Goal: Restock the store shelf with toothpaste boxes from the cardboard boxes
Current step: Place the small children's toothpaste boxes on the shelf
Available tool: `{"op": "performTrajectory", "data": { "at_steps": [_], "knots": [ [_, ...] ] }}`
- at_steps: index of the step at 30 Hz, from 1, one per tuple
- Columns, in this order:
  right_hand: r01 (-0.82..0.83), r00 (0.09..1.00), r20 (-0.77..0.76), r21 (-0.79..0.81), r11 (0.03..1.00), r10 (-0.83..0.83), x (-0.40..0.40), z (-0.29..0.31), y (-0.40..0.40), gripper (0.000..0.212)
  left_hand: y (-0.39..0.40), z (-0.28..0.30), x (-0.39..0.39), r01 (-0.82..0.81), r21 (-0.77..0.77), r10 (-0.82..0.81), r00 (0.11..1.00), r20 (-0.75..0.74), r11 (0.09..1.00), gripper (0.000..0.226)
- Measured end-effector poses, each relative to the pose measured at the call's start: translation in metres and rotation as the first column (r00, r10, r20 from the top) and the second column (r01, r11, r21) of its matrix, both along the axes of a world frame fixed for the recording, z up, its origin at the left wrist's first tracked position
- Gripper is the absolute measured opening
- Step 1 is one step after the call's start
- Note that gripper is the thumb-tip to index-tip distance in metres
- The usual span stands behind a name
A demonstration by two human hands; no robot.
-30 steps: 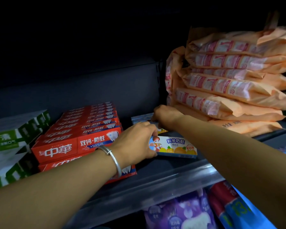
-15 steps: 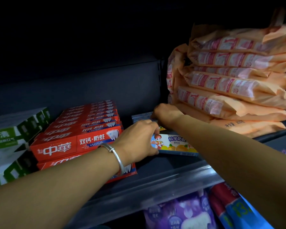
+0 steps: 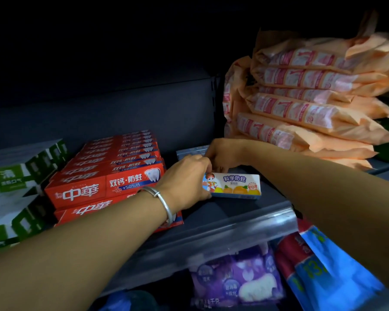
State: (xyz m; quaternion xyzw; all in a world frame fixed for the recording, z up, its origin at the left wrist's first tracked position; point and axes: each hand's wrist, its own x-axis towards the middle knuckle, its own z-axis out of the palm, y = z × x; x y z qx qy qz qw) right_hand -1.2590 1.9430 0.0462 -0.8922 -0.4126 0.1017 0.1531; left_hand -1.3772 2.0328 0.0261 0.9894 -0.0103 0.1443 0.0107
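Observation:
A small children's toothpaste box (image 3: 238, 185) with a cartoon figure and oranges lies on the dark shelf (image 3: 213, 212). My left hand (image 3: 185, 178), a silver bangle on its wrist, grips the box's left end. Behind the front box, my right hand (image 3: 220, 157) has its fingers curled over the row of similar boxes. A blue box (image 3: 190, 151) shows at the back of that row. Red toothpaste boxes (image 3: 103, 176) are stacked in two layers to the left.
Green and white boxes (image 3: 14, 176) stand at the far left. Orange packets (image 3: 312, 104) are piled high at the right. Below the shelf's clear front rail (image 3: 222, 239) lie purple (image 3: 236, 279) and blue-red packs (image 3: 319, 265).
Both hands stay on the small boxes; the front box has shifted slightly back and left, with the left hand closing more over its end.

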Motion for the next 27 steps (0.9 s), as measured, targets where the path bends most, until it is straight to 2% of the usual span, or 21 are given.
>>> {"op": "performTrajectory", "data": {
  "at_steps": [5,9,11,15,18,20,23,27],
  "knots": [
    [0.029,0.996,-0.079,-0.031,0.999,-0.031,-0.008,0.004,-0.016,0.015,-0.004,0.002,0.0,-0.018,0.0,0.018,0.999,0.048,1.0,0.043],
    [0.092,0.946,-0.315,0.017,0.996,-0.082,-0.008,0.008,-0.024,0.012,-0.007,-0.001,0.001,-0.026,0.02,0.025,0.998,0.065,0.999,0.042],
    [0.074,0.933,-0.354,-0.013,0.997,-0.073,-0.007,0.011,-0.027,0.02,-0.009,-0.002,0.002,-0.032,0.028,0.03,0.997,0.07,0.999,0.042],
    [-0.003,0.981,-0.192,-0.138,0.99,-0.024,-0.01,0.017,-0.027,0.033,-0.008,-0.004,0.003,-0.038,0.034,0.035,0.997,0.075,0.999,0.045],
    [-0.03,0.999,0.009,-0.181,0.983,0.032,-0.01,0.024,-0.024,0.037,-0.005,-0.004,0.003,-0.051,0.039,0.048,0.995,0.089,0.998,0.049],
    [-0.023,0.986,0.159,-0.186,0.982,0.054,-0.007,0.023,-0.02,0.04,-0.002,-0.004,0.002,-0.059,0.059,0.053,0.993,0.105,0.997,0.051],
    [-0.004,0.957,0.285,-0.163,0.987,0.051,0.001,0.01,-0.012,0.042,0.001,-0.006,0.002,-0.064,0.08,0.054,0.991,0.121,0.995,0.043],
    [-0.003,0.912,0.405,-0.147,0.989,0.063,0.009,-0.012,-0.004,0.044,0.0,-0.011,0.002,-0.061,0.097,0.061,0.998,0.004,0.993,0.034]
  ]
}}
